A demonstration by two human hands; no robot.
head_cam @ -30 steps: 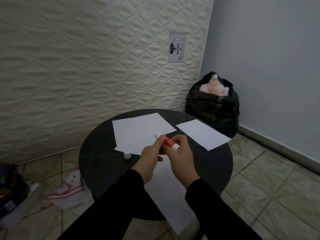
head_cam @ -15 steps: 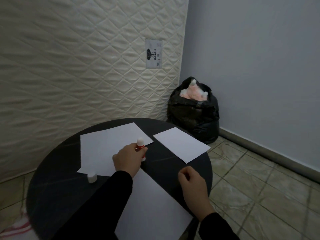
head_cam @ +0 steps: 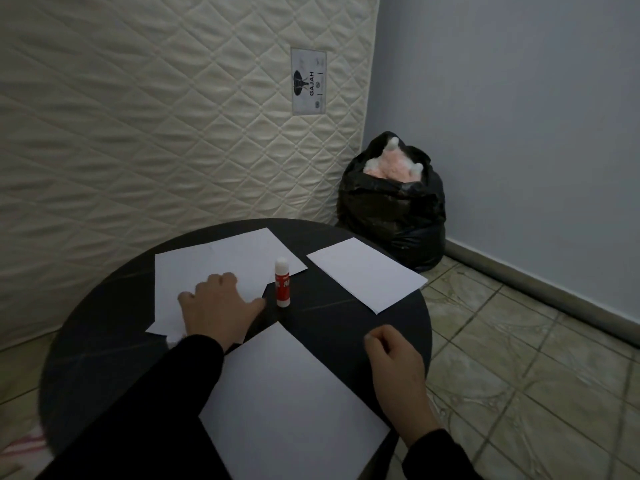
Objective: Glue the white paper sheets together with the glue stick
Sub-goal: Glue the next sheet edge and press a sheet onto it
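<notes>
A: Item one, glue stick (head_cam: 282,283)?
B: Upright on the round black table (head_cam: 346,317), uncapped, just right of the left hand's (head_cam: 218,308) thumb, not touched.
A: Hands?
B: Left hand flat on the far-left paper sheets (head_cam: 221,263), fingers relaxed, gripping nothing. Right hand (head_cam: 394,362) loosely curled, empty, beside the near paper sheet (head_cam: 287,407).
A: Remaining sheet?
B: Small paper sheet (head_cam: 365,273), beyond the right hand.
</notes>
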